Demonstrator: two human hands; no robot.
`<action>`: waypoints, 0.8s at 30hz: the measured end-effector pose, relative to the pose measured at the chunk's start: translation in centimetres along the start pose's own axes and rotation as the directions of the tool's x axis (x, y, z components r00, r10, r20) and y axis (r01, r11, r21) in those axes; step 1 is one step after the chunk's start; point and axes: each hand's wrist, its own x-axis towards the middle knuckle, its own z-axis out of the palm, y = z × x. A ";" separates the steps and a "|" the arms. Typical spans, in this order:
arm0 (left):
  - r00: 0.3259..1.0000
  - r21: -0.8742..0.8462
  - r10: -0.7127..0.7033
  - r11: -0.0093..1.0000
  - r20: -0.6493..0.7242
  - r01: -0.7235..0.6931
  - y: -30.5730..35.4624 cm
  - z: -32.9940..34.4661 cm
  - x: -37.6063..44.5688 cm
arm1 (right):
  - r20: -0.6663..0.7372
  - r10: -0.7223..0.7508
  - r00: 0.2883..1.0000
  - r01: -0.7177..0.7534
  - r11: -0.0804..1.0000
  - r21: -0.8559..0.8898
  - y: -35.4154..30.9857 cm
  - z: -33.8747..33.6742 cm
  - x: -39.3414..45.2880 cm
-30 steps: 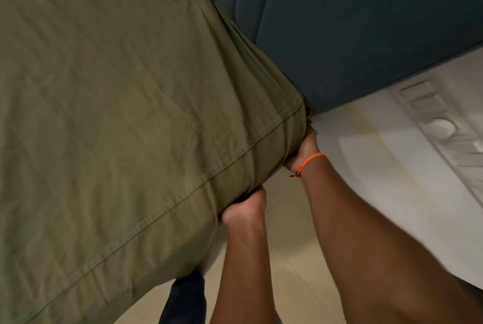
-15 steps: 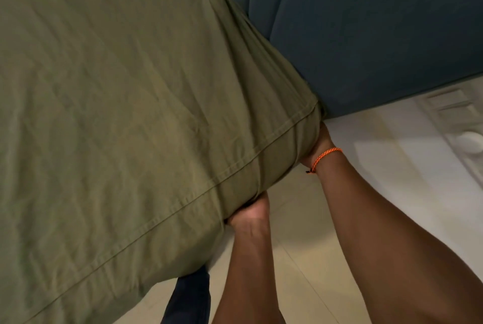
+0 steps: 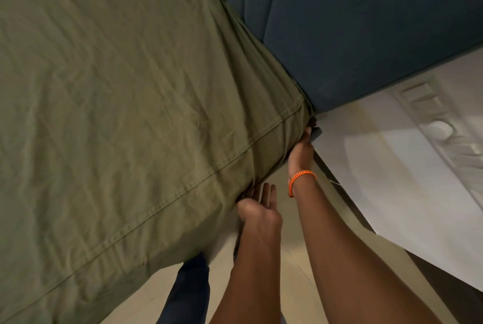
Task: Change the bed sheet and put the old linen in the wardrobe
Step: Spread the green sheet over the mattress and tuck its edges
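Observation:
An olive green bed sheet [image 3: 125, 104] covers the mattress and fills the left of the view, with a stitched seam along its edge. My left hand [image 3: 258, 206] is below the mattress side near the corner, fingers straight, its fingertips touching the sheet's lower edge. My right hand [image 3: 300, 156], with an orange cord on its wrist, lies flat against the sheet at the mattress corner. Its fingertips are partly hidden behind the fabric, beside the headboard.
A dark blue padded headboard [image 3: 366, 36] stands right behind the corner. To the right is a white surface with a switch panel [image 3: 444, 135]. Beige floor tiles [image 3: 300, 271] lie below my arms, and my dark trouser leg [image 3: 188, 284] shows under the mattress edge.
My left hand has come out from under the mattress edge and its fingers are now straight. My right hand has slid up along the corner. The view has shifted slightly.

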 end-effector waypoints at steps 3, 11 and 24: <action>0.997 0.156 -0.018 0.988 0.071 0.006 -0.4 -1.5 -1.4 | 0.088 0.036 0.995 -0.055 0.973 0.225 0.4 -0.1 -0.2; 0.989 0.544 0.058 0.830 0.136 -0.124 1.4 -1.5 -2.3 | 0.150 0.137 0.979 -0.183 0.916 0.358 0.4 -0.2 6.0; 0.936 0.530 0.270 0.772 0.226 -0.351 0.8 -4.0 -3.0 | -0.024 -0.669 0.743 0.549 0.630 -0.550 6.0 -1.2 -6.8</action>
